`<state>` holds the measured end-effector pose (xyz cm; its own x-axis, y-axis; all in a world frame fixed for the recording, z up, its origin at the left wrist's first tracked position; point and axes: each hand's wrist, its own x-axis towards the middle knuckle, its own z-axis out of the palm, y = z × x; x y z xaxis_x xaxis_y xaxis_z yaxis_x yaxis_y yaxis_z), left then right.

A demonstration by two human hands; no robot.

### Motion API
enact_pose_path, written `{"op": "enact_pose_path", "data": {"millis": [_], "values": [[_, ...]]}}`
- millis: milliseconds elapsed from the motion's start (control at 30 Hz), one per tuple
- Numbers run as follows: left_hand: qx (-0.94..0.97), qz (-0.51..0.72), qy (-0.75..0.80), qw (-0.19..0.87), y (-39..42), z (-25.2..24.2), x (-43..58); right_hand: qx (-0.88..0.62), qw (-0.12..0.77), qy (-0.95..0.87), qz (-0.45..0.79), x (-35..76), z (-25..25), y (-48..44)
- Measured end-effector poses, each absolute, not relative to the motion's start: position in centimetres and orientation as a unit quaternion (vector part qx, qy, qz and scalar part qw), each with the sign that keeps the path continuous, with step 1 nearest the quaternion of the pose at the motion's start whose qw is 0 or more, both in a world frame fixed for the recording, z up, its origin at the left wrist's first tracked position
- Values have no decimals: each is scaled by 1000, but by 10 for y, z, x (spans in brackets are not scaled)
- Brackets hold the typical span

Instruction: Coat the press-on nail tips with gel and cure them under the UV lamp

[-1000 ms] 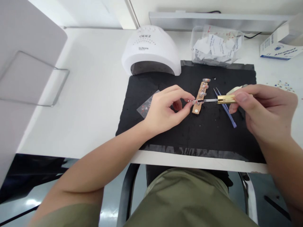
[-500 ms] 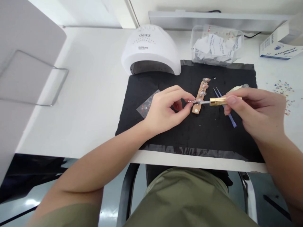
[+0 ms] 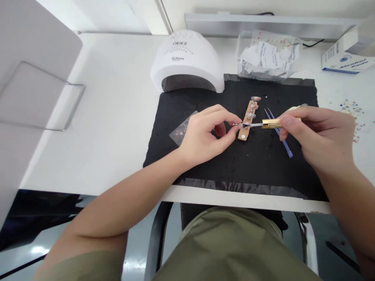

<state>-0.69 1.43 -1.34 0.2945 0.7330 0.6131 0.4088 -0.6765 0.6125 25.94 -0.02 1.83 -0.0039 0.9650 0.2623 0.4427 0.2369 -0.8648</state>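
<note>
Between thumb and fingertips, my left hand (image 3: 206, 132) pinches a small press-on nail (image 3: 240, 125) on a tiny metal stand. My right hand (image 3: 322, 134) holds a nail polish brush (image 3: 271, 123) by its gold handle, the bristles pointing left at the nail. Whether the bristles touch it is too small to make out. Behind the brush tip lies a tan strip (image 3: 248, 114) bearing several decorated nails. Blue tweezers (image 3: 283, 141) rest on the mat just under the brush handle. A pale rounded object behind my right fingers is mostly hidden.
A white nail lamp (image 3: 187, 60) stands at the back of the black mat (image 3: 222, 169). Behind the strip is a clear tub (image 3: 268, 58) of pad wrappers. An alcohol pad box (image 3: 347, 54) and scattered bits (image 3: 353, 109) are at right. A clear sheet (image 3: 182, 128) lies by my left hand.
My right hand has drawn the brush slightly to the right and up a little. The left hand keeps its pinch in about the same place.
</note>
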Motion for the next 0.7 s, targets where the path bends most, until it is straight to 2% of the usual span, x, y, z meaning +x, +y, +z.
{"op": "enact_pose_path", "data": {"millis": [333, 533, 700], "values": [[777, 477, 369, 180, 13, -15, -7, -560, 457, -642, 255, 259, 17, 2], [774, 480, 370, 184, 14, -17, -6, -450, 548, -632, 312, 260, 14, 6], [777, 475, 369, 185, 14, -16, -7, -392, 526, -662, 363, 259, 15, 3]]}}
